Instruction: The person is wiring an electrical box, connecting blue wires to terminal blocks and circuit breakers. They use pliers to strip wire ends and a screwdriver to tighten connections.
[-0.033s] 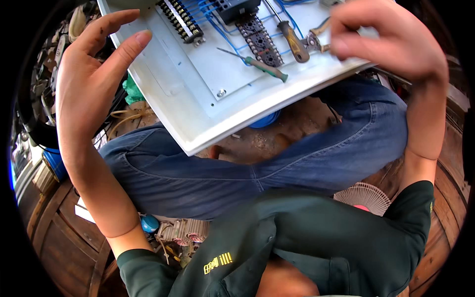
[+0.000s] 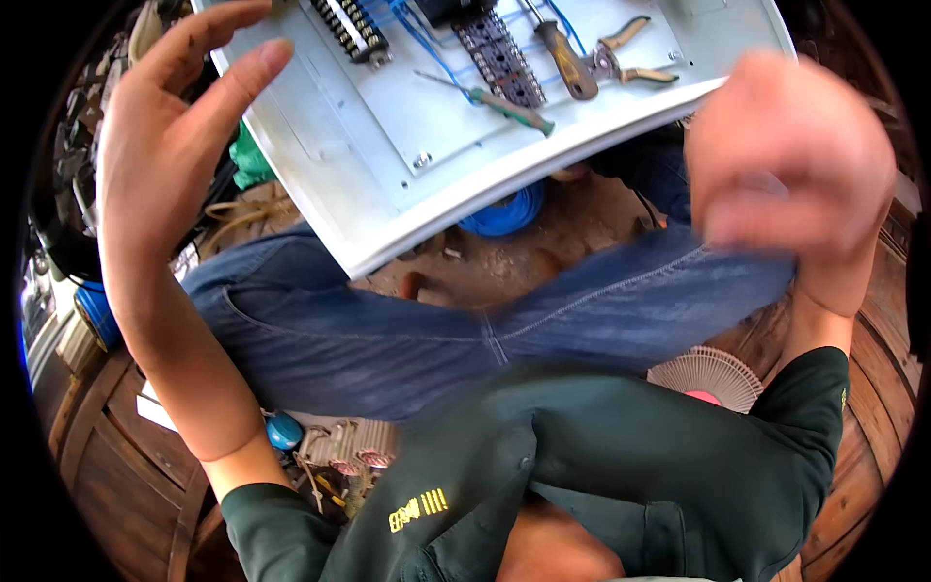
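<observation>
The white sheet-metal electrical panel box rests tilted across the person's blue-jeaned lap. The left hand hovers at its left corner with fingers released and spread. The right hand, blurred, curls loosely just off its right edge, grasping nothing visible. Inside lie a green-handled screwdriver, a brown-handled screwdriver and tan-handled pliers.

Screwdriver left of pliers

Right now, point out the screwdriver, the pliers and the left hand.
screwdriver (image 2: pixel 509 105): head view, green handle.
pliers (image 2: pixel 626 60): head view, yellow grips near the pivot.
left hand (image 2: pixel 160 145): head view, palm.
</observation>
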Demonstrator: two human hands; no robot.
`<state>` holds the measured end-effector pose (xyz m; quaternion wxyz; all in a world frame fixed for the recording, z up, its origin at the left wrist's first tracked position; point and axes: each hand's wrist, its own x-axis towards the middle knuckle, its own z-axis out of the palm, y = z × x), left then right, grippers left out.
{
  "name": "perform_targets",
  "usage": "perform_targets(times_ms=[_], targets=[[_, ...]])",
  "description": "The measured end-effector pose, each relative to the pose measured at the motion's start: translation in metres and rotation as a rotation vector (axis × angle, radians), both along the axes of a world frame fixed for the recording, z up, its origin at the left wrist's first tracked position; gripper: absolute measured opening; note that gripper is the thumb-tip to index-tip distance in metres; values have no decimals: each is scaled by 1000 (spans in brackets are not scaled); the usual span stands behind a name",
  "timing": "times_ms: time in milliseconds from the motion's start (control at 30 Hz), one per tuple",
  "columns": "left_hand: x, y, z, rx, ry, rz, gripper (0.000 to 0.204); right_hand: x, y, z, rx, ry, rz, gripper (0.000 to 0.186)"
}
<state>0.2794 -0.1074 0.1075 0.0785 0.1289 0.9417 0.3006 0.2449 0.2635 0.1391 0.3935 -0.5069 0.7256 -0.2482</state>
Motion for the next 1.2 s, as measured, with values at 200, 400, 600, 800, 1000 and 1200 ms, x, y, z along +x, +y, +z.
perform_targets(times_ms=[200, 400, 600, 800, 1000, 1200], targets=[[12, 8, 9, -7, 201, -83, 39, 102, -34, -150, 859, -213, 389, 35], [18, 15, 5, 10, 224, -97, 37, 168, 16, -376, 747, 512, 235, 22], [18, 10, 1, 34, 232, -97, 34, 157, 33, -403, 599, 680, 531, 21], [20, 11, 7, 50, 265, -118, 32, 165, 40, -397, 518, 795, 560, 23], [43, 39, 17, 356, 132, -40, 25, 134, -33, -173, 622, 295, 506, 20], [76, 74, 23, 612, -501, -474, 45, 110, -31, 16, -172, 400, -365, 17]])
